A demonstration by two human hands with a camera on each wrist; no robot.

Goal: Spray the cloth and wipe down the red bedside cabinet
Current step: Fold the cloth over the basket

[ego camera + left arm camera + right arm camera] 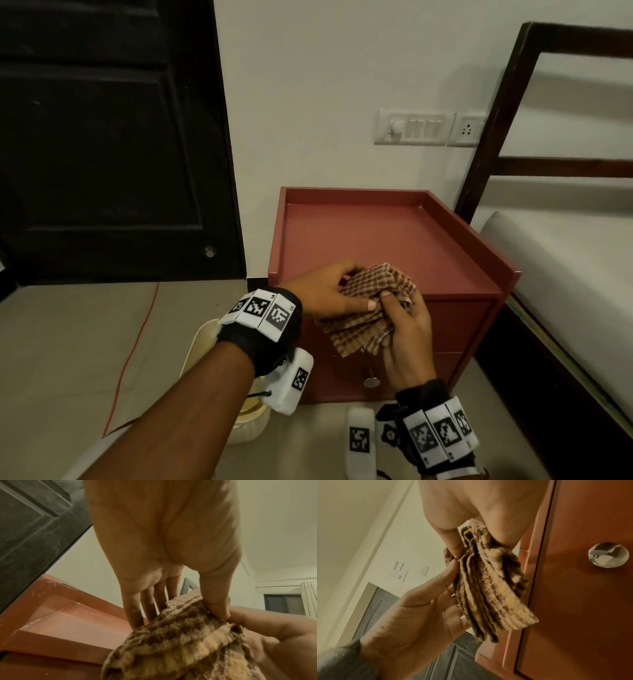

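beside the red cabinet (394, 240), both hands' fingers (387, 301) pinch the bunched cloth (366, 325).

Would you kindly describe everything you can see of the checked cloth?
The cloth is a brown-and-cream checked weave, ribbed and soft-looking, bunched into loose folds. It hangs in the air before the red cabinet's front top edge. Both hands hold it: the left hand pinches its upper part, the right hand grips it from below.

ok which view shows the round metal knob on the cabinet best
The right wrist view: the knob is close, sharp and unobstructed on the red cabinet front. The head view shows it small below the cloth. The left wrist view misses it.
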